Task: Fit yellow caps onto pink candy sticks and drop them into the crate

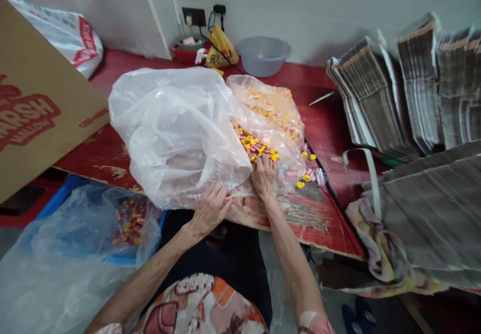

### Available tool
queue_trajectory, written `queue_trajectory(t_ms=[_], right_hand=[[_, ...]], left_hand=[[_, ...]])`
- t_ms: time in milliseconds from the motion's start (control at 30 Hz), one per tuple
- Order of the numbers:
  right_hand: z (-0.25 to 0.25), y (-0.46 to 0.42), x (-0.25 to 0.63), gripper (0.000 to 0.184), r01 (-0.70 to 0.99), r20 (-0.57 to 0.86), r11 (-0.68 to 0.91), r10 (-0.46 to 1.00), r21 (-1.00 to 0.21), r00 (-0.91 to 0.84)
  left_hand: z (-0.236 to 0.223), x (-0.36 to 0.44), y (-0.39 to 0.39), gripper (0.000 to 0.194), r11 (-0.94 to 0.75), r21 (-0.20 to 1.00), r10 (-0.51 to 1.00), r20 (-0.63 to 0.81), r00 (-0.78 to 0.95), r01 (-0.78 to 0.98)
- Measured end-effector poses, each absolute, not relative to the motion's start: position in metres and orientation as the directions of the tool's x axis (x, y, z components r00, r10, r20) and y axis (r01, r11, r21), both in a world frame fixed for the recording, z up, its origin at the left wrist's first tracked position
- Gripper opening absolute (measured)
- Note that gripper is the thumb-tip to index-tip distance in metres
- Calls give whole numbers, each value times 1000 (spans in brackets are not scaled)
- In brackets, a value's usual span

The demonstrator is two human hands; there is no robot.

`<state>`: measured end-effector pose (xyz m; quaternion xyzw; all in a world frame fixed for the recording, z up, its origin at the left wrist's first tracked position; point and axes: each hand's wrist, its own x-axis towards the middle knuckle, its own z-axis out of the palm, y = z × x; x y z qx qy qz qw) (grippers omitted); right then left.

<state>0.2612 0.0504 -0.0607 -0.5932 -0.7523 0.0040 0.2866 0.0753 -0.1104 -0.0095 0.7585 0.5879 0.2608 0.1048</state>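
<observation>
A large clear plastic bag (176, 123) lies on the red table, its mouth toward the right. Small pink-and-yellow pieces (255, 146), which look like wrapped candies, show at the opening. More of them fill the bag's right part (274, 106). My left hand (212, 206) is closed on the bag's near edge at the table's front. My right hand (264, 176) rests at the opening with its fingers bent and close together among the candies. Its fingertips are partly hidden, so what they hold cannot be made out. A few loose candies (306, 177) lie right of the bag.
At left stands a cardboard box (48, 103); below it, a blue crate (63, 193) holds a plastic bag with more candies. A translucent basin (265, 55) and a yellow bag (221, 48) stand by the wall. Stacks of folded cardboard (376, 93) fill the right side.
</observation>
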Motion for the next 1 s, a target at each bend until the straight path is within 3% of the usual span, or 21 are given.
queue_trajectory(t_ms=[200, 367, 500, 633, 767, 867, 1000], right_hand=[[-65, 42, 263, 33, 911, 428, 315, 886, -266, -181], [-67, 37, 265, 32, 917, 446, 275, 886, -290, -125], [-66, 34, 270, 27, 897, 394, 247, 915, -367, -91], [-69, 31, 277, 24, 842, 395, 234, 918, -487, -26], [-69, 21, 283, 24, 790, 408, 277, 912, -547, -37], [-63, 6, 285, 29, 758, 422, 241, 905, -606, 50], [-52, -28, 280, 40, 696, 488, 252, 858, -672, 161]], left_hand=[[-23, 79, -109, 13, -277, 449, 957, 206, 203, 849], [-22, 84, -106, 16, -251, 497, 968, 125, 218, 831], [-22, 92, -107, 34, -235, 591, 971, 100, 219, 772], [-30, 98, -116, 51, -299, 619, 954, 201, 221, 726], [-40, 96, -123, 52, -349, 556, 937, 234, 261, 754], [-43, 90, -123, 57, -379, 596, 925, 240, 293, 708], [-42, 86, -124, 57, -335, 644, 933, 330, 146, 688]])
